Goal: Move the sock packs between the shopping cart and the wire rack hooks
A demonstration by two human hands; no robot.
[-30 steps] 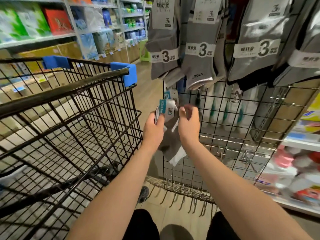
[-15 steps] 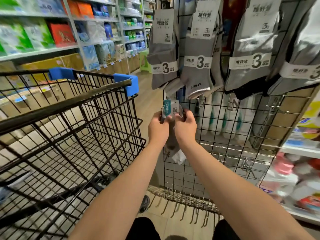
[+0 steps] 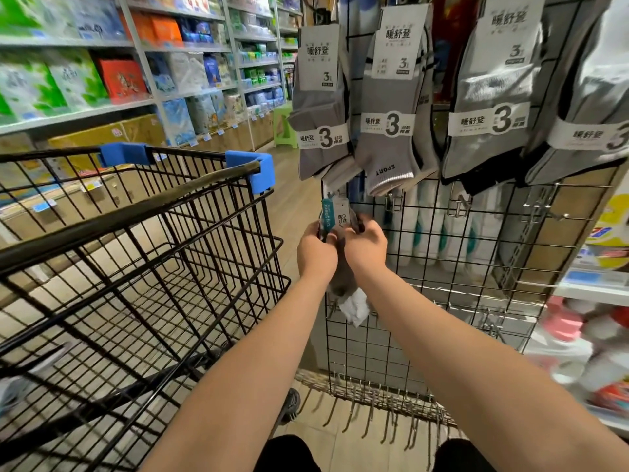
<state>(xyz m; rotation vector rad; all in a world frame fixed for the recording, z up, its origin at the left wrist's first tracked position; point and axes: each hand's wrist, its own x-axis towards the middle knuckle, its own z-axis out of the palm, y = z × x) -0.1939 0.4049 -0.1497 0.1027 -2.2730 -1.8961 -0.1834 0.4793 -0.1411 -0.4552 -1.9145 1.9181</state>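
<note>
Both hands clamp the grey sock pair with teal card label (image 3: 335,216): left hand (image 3: 316,248) and right hand (image 3: 366,247) pinch its top. The socks dangle below both hands, against the black wire display grid (image 3: 476,267).

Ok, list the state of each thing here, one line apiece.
Sock pack: held at its top by both hands, hanging down against the wire rack.
Left hand: gripping the sock pack.
Right hand: gripping the sock pack.
Grey sock packs: hanging in a row on the wire rack.
Rack hooks: several bare.
Shopping cart: standing to the left, on the aisle floor.
</note>
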